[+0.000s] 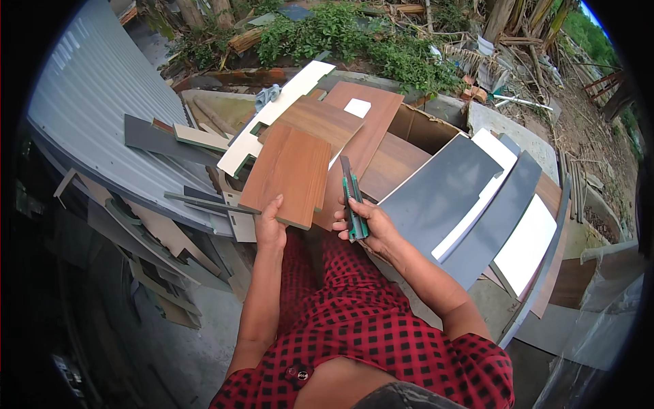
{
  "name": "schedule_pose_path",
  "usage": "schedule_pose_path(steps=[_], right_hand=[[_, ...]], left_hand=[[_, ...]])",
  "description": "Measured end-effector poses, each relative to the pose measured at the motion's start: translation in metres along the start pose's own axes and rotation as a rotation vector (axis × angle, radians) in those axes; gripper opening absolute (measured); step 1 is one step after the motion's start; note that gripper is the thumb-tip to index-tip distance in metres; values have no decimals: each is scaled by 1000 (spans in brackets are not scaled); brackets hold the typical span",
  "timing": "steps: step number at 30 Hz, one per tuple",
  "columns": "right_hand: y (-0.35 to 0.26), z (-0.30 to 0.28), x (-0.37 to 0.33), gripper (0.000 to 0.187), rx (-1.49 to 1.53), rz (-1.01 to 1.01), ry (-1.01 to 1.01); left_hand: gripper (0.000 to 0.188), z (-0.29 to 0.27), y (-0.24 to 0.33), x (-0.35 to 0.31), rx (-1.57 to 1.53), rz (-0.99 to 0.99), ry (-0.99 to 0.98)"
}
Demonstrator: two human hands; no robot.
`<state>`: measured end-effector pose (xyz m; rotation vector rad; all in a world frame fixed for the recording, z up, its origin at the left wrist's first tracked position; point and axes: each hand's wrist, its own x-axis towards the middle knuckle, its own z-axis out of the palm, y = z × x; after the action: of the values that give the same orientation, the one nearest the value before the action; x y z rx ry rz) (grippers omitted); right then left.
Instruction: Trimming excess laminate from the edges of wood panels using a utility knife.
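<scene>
My left hand is closed on the near edge of a reddish-brown wood-grain board, tilted up in front of me. The thumb lies on its face; the other fingers are mostly hidden beneath. In my right hand is a green and black utility knife, its dark blade end pointing up and away from me. The knife is apart from the board, just to its right. Behind the held board lies another brown wood-grain board, partly covered. A larger reddish-brown panel rests beneath, with a small white piece on it.
Grey panels and white panels are stacked at the right beside an open cardboard box. A notched cream board carries a grey-blue cloth. Corrugated metal sheet stands at the left, with several offcuts leaning below. Green plants grow beyond.
</scene>
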<state>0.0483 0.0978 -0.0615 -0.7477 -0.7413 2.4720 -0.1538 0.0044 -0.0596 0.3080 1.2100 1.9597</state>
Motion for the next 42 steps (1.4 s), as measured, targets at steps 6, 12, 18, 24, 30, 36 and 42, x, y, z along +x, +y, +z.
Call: schedule_pose_path(steps=[6,12,18,24,30,36,42], right_hand=[[-48,-28,-54,31,-23,-214,99],[-67,-15,-89,48,-478,-407,251],[-72,0,-100,48,-927,-593,226],[-65,56,-102,54,-1419,-942,-65],[-54,71,-87,54,-1573,-1010,-168],[-59,59,-70,50,-1664,-917,-31],[-79,26,-32,48,-1700,-881,162]], left_hand=[[35,31,50,-25,294,411,-150],[27,32,55,-31,590,372,-299],[28,34,42,-38,812,407,-455],[30,27,39,-35,946,462,-478],[26,30,42,-39,1059,552,-463],[24,21,39,-38,987,330,-461],[28,23,39,-42,849,421,-463]])
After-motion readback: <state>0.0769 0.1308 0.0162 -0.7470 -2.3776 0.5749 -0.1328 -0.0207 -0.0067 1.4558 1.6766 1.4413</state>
